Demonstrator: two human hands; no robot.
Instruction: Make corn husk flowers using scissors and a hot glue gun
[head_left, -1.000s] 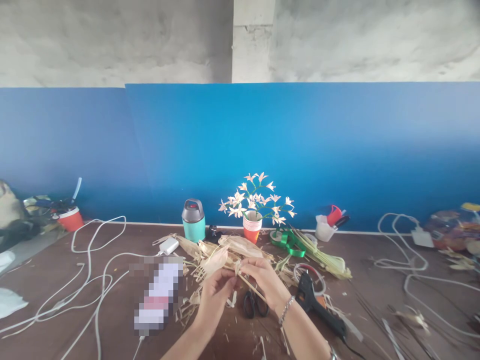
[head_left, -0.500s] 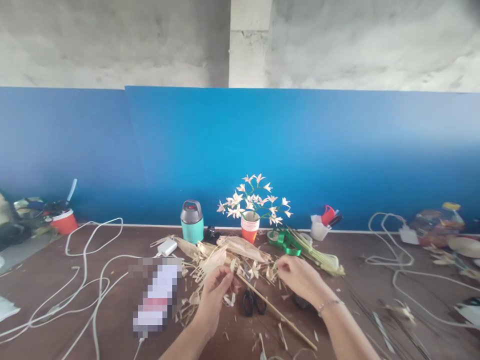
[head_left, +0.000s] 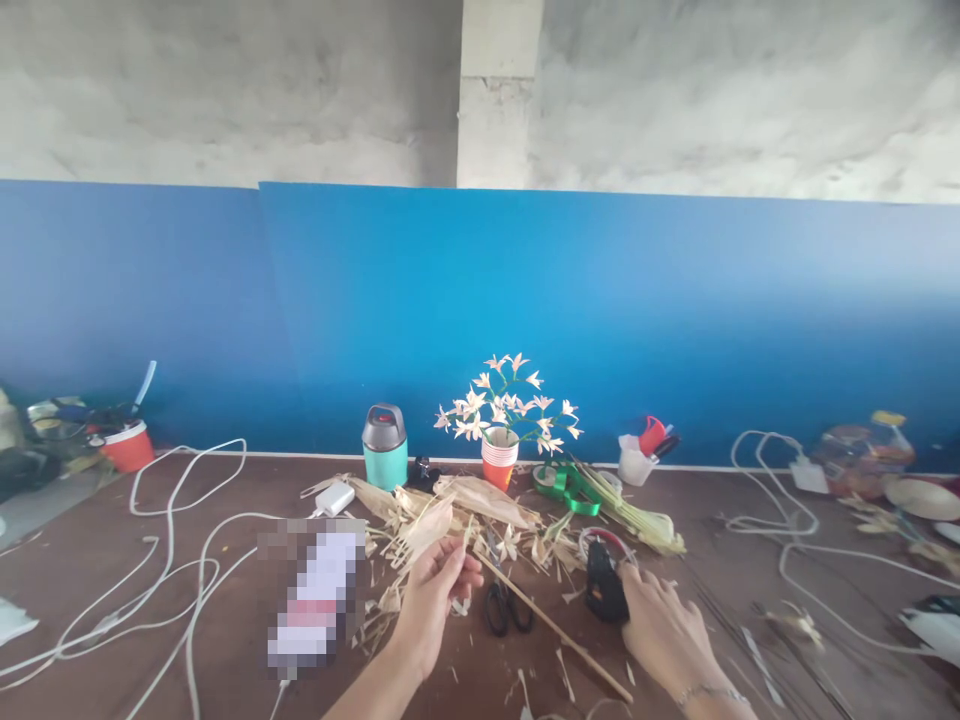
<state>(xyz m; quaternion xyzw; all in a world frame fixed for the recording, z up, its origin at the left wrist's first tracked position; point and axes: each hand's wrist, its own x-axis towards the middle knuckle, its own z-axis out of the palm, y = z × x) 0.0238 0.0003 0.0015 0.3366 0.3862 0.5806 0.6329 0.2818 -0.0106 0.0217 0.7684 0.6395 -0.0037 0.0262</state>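
My left hand [head_left: 433,592] is closed in a pinch on the upper end of a thin straw stick [head_left: 551,628] that slants down to the right across the brown table [head_left: 225,600]. My right hand [head_left: 664,630] lies over the handle of a black glue gun [head_left: 602,585], fingers curled against it. Black-handled scissors [head_left: 506,605] lie between the two hands, under the stick. Dried straw leaves and small straw flowers [head_left: 480,515] are heaped just beyond my left hand.
An orange paper cup with a bouquet of straw flowers [head_left: 501,455] stands at the back, a teal flask [head_left: 385,445] left of it, green ribbon [head_left: 566,482] and a white cup [head_left: 636,462] right of it. White cables [head_left: 172,560] loop across the left, more cable [head_left: 795,530] on the right.
My right hand let go of the straw stick, moved right and came down onto the glue gun. My left hand kept hold of the stick's end.
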